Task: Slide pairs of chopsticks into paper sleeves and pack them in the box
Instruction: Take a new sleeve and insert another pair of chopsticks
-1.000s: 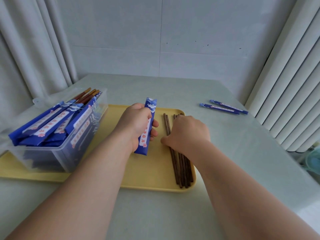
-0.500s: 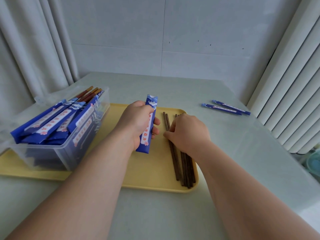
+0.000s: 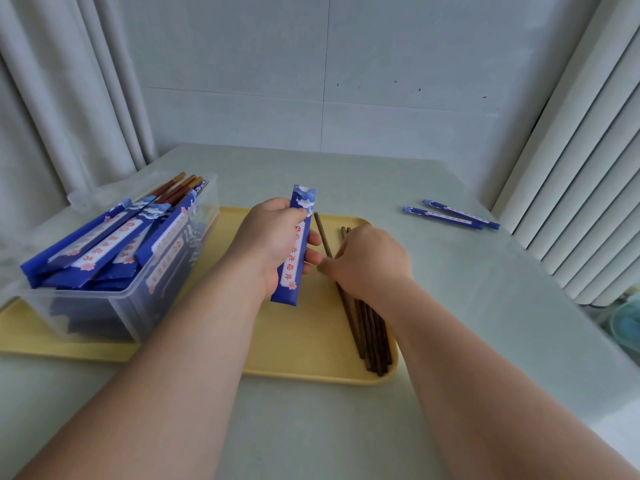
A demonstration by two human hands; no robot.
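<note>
**Head view: sleeve in one hand, a chopstick in the other**

Head camera looks down over both forearms to a yellow tray (image 3: 304, 362) on a pale counter (image 3: 467, 306). The left hand (image 3: 273, 244) grasps a blue paper sleeve (image 3: 295, 251) round its middle, with the thumb on the near side and the fingertips wrapping its right edge. The sleeve stands nearly upright above the tray, its cloud-printed end uppermost and leaning slightly to the right.

Just beside it, the right hand (image 3: 367, 261) is curled palm-down over the chopsticks and pinches one chopstick (image 3: 321, 235). The far tip of that chopstick slants up toward the sleeve and almost touches its edge. How the fingers lie underneath is hidden by the back of the hand.

The loose chopsticks (image 3: 372, 336), dark brown, lie in a bundle along the tray's right side, and their near ends reach the tray's rim.

A clear plastic box (image 3: 162, 282) sits on the left part of the tray. It is heaped with sleeved pairs (image 3: 104, 244) that lie slantwise, with brown tips sticking out at the far end.

Two more blue sleeves (image 3: 450, 216) lie side by side on the counter, well apart from the tray to the right. I cannot tell whether they are filled.

A pale curtain (image 3: 69, 98) hangs at the left.
</note>
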